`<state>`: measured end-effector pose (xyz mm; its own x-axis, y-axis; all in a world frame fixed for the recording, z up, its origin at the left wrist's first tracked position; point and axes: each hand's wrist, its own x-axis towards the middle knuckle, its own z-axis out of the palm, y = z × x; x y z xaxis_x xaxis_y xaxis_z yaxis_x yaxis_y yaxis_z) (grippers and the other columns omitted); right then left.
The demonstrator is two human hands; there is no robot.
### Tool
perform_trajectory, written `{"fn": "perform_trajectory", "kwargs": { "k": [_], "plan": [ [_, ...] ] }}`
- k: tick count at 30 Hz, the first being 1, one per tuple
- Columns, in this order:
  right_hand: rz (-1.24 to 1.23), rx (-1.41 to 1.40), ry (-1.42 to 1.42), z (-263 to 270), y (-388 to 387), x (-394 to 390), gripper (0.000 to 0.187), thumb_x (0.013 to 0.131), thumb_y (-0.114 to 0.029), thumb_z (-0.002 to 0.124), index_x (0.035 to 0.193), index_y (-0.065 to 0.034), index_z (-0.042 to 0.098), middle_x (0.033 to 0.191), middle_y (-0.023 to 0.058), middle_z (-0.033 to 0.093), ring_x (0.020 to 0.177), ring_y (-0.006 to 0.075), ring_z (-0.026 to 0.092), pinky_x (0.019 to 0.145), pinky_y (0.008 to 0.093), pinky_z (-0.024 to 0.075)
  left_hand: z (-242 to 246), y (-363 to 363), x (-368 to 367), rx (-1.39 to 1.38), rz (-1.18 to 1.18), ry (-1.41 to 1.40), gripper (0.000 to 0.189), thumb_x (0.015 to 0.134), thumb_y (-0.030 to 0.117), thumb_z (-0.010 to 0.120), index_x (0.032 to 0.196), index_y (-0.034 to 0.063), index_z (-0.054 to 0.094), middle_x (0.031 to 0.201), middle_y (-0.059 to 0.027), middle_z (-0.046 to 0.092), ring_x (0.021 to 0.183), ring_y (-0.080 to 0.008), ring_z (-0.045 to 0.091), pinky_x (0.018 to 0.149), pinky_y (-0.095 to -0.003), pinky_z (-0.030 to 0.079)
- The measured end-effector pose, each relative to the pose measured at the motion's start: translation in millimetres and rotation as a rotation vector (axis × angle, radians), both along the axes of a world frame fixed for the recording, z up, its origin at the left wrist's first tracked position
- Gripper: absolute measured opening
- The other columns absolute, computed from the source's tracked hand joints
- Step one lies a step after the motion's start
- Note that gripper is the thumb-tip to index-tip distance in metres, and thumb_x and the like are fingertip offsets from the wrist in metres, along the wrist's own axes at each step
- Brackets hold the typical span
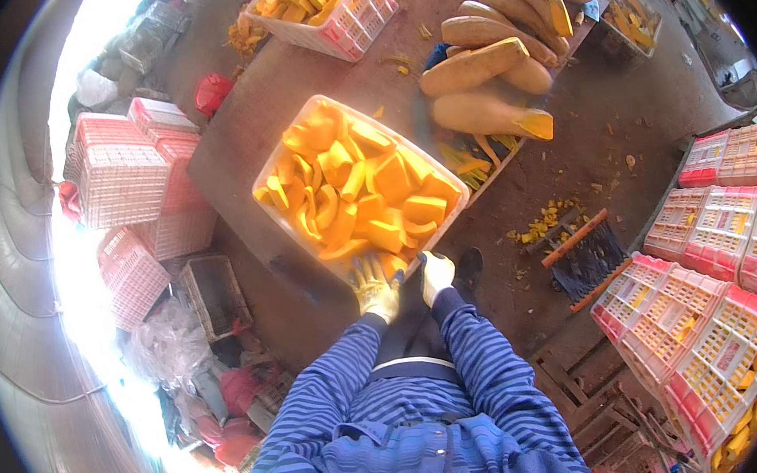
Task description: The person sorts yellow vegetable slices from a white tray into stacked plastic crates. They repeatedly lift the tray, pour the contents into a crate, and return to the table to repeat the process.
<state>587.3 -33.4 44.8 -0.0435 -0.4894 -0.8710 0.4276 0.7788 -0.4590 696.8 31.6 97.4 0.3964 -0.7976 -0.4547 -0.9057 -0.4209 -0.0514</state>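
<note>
A plastic crate [452,176] heaped with cut orange pumpkin pieces [342,172] stands on the table [224,138] before me. Gloved in yellowish white, my left hand [375,291] lies at the crate's near side, fingers spread over the rim and up against the nearest pieces. At the near right corner my right hand [436,273], in a like glove, is curled around the rim. Whole and part-cut long pumpkins [472,69] are piled beyond the crate to the right, with peelings [469,162] below them.
Another crate of pumpkin pieces [352,28] stands at the table's far side. Stacked crates [121,170] rise at left, near an empty crate [215,296] and plastic bags [173,342]. More filled crates [678,319] line the right. A rack with dark strips [587,257], scraps [547,220] and wooden pallets [585,400] lie on the floor.
</note>
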Motion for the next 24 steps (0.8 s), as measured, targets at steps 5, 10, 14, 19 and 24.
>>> {"fn": "perform_trajectory", "kwargs": {
  "k": [5, 10, 14, 19, 24],
  "plan": [
    [-0.038, 0.067, -0.128, 5.4, 1.6, 5.3, 0.018, 0.081, -0.011, 0.076, 0.095, -0.0031, 0.070, 0.071, 0.0057, 0.061, 0.055, 0.0168, 0.053, 0.049, 0.0315, 0.0407, 10.2, 11.0, 15.1, -0.146, -0.032, 0.187, 0.081, 0.099, 0.051, 0.049, 0.157, 0.0008, 0.023, 0.163, -0.0200, 0.023, 0.152, -0.0398, 0.015, 0.123, -0.0546, 0.008],
    [-0.020, -0.010, 0.044, 4.0, -0.7, 13.6, 0.025, 0.078, -0.006, 0.072, 0.101, 0.0022, 0.069, 0.071, 0.0047, 0.061, 0.053, 0.0143, 0.051, 0.049, 0.0303, 0.0411, 29.4, 21.4, 59.9, -0.557, 0.145, 0.422, 0.067, 0.094, 0.013, 0.065, 0.153, 0.0057, 0.035, 0.152, -0.0221, 0.039, 0.140, -0.0399, 0.039, 0.118, -0.0449, 0.031],
    [0.144, -0.010, 0.324, -11.2, -7.7, 26.3, 0.026, 0.075, -0.004, 0.069, 0.098, 0.0074, 0.065, 0.073, 0.0097, 0.063, 0.059, 0.0199, 0.058, 0.054, 0.0343, 0.0462, 30.4, -5.6, 127.4, -0.813, 0.315, 0.257, 0.061, 0.096, 0.023, 0.066, 0.147, 0.0020, 0.043, 0.142, -0.0261, 0.049, 0.132, -0.0423, 0.047, 0.114, -0.0469, 0.035],
    [0.447, 0.024, 0.385, -59.7, -13.8, 27.3, 0.033, 0.083, -0.017, 0.054, 0.090, 0.0113, 0.069, 0.093, 0.0329, 0.069, 0.092, 0.0443, 0.069, 0.082, 0.0466, 0.0531, 19.2, -74.2, 232.0, -0.810, 0.366, 0.015, 0.067, 0.097, 0.034, 0.063, 0.147, -0.0047, 0.040, 0.147, -0.0299, 0.045, 0.137, -0.0438, 0.043, 0.115, -0.0485, 0.034],
    [0.647, -0.156, 0.643, -91.0, 0.3, 28.5, 0.028, 0.087, -0.013, 0.053, 0.088, 0.0074, 0.072, 0.093, 0.0297, 0.071, 0.096, 0.0411, 0.070, 0.085, 0.0444, 0.0549, -6.1, -138.1, 298.3, -0.803, 0.493, -0.064, 0.067, 0.098, 0.037, 0.061, 0.144, -0.0075, 0.041, 0.144, -0.0313, 0.047, 0.135, -0.0441, 0.044, 0.114, -0.0475, 0.035]
  ]
}}
